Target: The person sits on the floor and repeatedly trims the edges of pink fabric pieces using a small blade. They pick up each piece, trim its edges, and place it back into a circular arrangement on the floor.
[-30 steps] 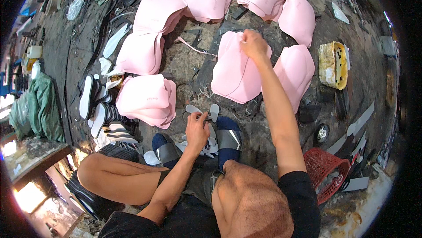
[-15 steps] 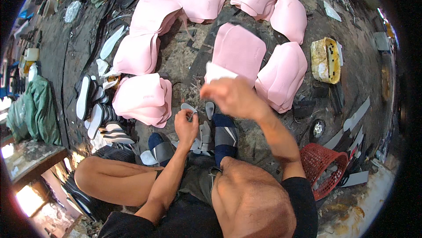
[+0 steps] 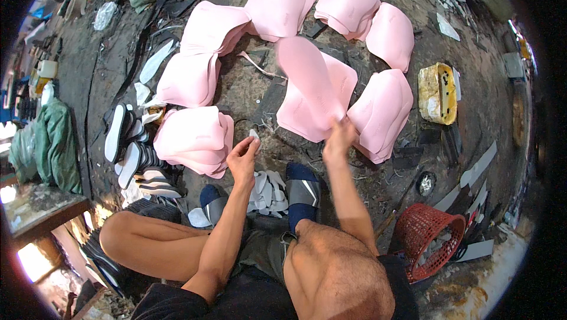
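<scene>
My right hand [image 3: 339, 140] is closed on the near end of a pink foam-like sheet [image 3: 304, 75], whose far end is smeared by motion. That piece is raised, tilted over another pink sheet [image 3: 344, 81] lying on a dark board in the middle of the floor. My left hand [image 3: 243, 157] pinches a small whitish cut piece [image 3: 254, 134] between thumb and fingers, just right of the nearest left pink stack [image 3: 192, 140]. Below it, between my feet, lies a heap of small whitish cut pieces [image 3: 269, 193].
Several stacks of pink sheets [image 3: 279, 7] curve around the board. At left lie grey-and-black soles [image 3: 131, 163]. On the right stand a yellow glue-stained container [image 3: 437, 92] and a red plastic basket [image 3: 428, 240] with scraps inside. Offcuts [image 3: 479, 163] litter the dark floor.
My right hand has moved right and nearer, now gripping a raised pink sheet; the white piece near it is out of sight. My left hand has lifted a small piece slightly. More of the heap shows.
</scene>
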`<action>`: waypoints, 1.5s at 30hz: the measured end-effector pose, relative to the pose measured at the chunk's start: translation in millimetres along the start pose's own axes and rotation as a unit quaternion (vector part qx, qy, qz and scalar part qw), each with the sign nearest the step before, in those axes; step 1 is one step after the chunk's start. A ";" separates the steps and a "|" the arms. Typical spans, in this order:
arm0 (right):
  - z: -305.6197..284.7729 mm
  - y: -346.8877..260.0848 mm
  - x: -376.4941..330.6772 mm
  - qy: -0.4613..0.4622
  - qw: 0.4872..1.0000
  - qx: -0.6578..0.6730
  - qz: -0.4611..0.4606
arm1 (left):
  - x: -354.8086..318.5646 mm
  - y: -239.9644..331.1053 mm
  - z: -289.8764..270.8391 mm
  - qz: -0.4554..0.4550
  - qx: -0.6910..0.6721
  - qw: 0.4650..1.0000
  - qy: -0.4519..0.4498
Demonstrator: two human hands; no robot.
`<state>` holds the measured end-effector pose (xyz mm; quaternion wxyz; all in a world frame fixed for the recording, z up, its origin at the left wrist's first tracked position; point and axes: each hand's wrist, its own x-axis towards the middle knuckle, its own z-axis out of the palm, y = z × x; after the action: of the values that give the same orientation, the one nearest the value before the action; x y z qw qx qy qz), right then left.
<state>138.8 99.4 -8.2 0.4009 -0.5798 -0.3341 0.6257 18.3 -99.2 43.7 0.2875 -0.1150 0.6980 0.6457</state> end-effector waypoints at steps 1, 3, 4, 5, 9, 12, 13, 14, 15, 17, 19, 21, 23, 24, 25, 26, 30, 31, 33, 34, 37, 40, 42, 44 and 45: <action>-13.2 39.8 -2.9 0.038 0.998 -0.041 0.042 | 0.2 3.8 5.5 -0.009 -0.006 1.000 0.000; 6.4 -11.2 -76.9 -0.086 0.981 -0.007 0.176 | 4.5 3.0 -10.5 -0.018 -0.043 0.999 -0.017; -5.5 -11.0 -71.0 -0.113 0.987 -0.058 0.103 | 7.2 -0.9 -13.4 -0.003 -0.031 0.999 -0.042; -13.1 -13.4 -63.3 -0.100 0.988 -0.117 -0.028 | 8.7 -2.5 -13.6 0.013 -0.019 0.998 -0.066; -27.6 -35.1 -22.9 -0.189 0.888 -0.355 -0.221 | 20.0 -2.6 11.6 -0.023 -0.079 0.996 -0.041; -31.0 -60.1 -23.3 -0.259 0.887 -0.350 -0.156 | 29.5 6.3 29.9 -0.040 -0.087 0.993 -0.069; -37.9 -64.1 -17.0 -0.295 0.814 -0.429 -0.258 | 32.5 9.7 37.6 -0.039 -0.084 0.992 -0.082; -47.1 -66.3 -11.0 -0.324 0.722 -0.499 -0.352 | 33.3 10.9 42.7 -0.043 -0.066 0.993 -0.084; -53.2 -67.6 -5.7 -0.345 0.614 -0.559 -0.437 | 36.2 12.3 49.8 -0.052 -0.056 0.992 -0.101; -46.3 -74.2 -2.2 -0.309 0.608 -0.588 -0.434 | 44.3 11.2 58.4 -0.070 -0.032 0.988 -0.132; -34.6 -89.2 8.4 -0.287 0.606 -0.575 -0.469 | 45.7 6.4 76.9 -0.038 -0.023 0.988 -0.149; -4.2 -112.1 19.5 -0.151 0.715 -0.529 -0.432 | 48.2 6.0 99.8 -0.005 0.024 0.985 -0.169; 22.3 -140.5 49.1 -0.069 0.738 -0.423 -0.521 | 54.7 -3.1 110.9 0.139 0.162 0.953 -0.213; 37.8 -152.4 59.0 -0.090 0.784 -0.276 -0.548 | 58.0 -6.6 112.4 0.252 0.264 0.906 -0.214; 51.0 -169.1 41.5 -0.137 0.920 -0.193 -0.313 | 64.3 -9.9 108.7 0.357 0.362 0.837 -0.204; 53.8 -181.2 31.4 -0.132 0.846 -0.237 -0.460 | 73.3 -12.9 104.6 0.461 0.402 0.762 -0.212; 34.7 -162.3 9.6 -0.206 0.692 -0.337 -0.604 | 60.9 -11.6 103.8 0.523 0.470 0.680 -0.208; 28.5 -135.3 7.8 -0.236 0.701 -0.363 -0.566 | 61.9 -13.6 101.5 0.529 0.475 0.671 -0.210; 8.1 -60.6 21.4 -0.299 0.672 -0.443 -0.512 | 64.2 -16.9 99.4 0.544 0.483 0.653 -0.213; 1.5 -32.1 22.9 -0.344 0.668 -0.471 -0.463 | 67.6 -17.9 94.9 0.542 0.493 0.643 -0.225; 4.6 -23.5 1.2 -0.282 0.667 -0.456 -0.517 | 79.0 -16.7 86.3 0.540 0.510 0.621 -0.250; 13.7 -41.6 5.8 -0.285 0.659 -0.500 -0.485 | 80.7 -15.2 85.0 0.543 0.500 0.628 -0.247; 15.7 -59.0 18.0 -0.267 0.686 -0.534 -0.415 | 74.3 -13.7 90.7 0.538 0.493 0.640 -0.242; 19.7 -66.4 22.5 -0.227 0.719 -0.502 -0.424 | 74.2 -13.8 92.7 0.531 0.495 0.645 -0.238; 20.0 -67.4 23.0 -0.207 0.735 -0.485 -0.427 | 74.1 -13.8 93.2 0.528 0.496 0.648 -0.236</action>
<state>126.5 151.5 42.9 0.2115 -0.3485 -0.8793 0.2462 -10.8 4.6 -8.6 0.0675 0.5889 0.7654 0.2507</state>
